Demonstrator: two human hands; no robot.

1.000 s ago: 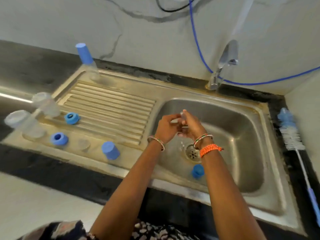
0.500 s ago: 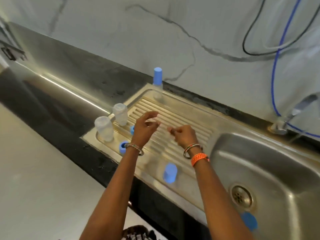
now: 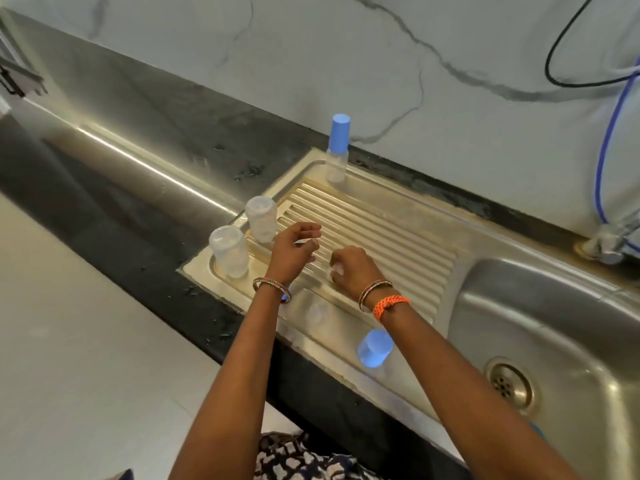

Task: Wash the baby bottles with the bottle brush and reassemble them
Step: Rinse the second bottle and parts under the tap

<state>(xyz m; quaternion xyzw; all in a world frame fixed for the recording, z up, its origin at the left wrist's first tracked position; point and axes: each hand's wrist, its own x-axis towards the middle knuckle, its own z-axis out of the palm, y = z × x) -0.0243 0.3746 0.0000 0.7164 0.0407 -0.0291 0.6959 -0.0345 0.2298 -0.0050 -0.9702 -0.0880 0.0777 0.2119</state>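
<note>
Hands sit at the middle of the head view, both over the ribbed drainboard (image 3: 381, 233) of a steel sink. The left hand (image 3: 294, 252) hovers with fingers loosely spread and empty, just right of two clear bottle bodies. The right hand (image 3: 351, 268) is curled shut around a small pale translucent piece (image 3: 336, 270); what the piece is cannot be told.

Of the two bottle bodies, one (image 3: 262, 223) stands mouth-down left of centre, and the other (image 3: 229, 251) stands the same way lower left of it, at the drainboard's corner. At upper centre, against the wall, an assembled bottle with a blue cap (image 3: 337, 148) stands upright. Below the right wrist a loose blue cap (image 3: 374, 348) rests on the flat front rim. A clear teat-like piece (image 3: 317, 311) lies between the two forearms, blurred. A blue ring (image 3: 285, 298) peeks from under the left wrist. The sink basin (image 3: 554, 323) with its drain (image 3: 507, 382) fills the lower right.
</note>
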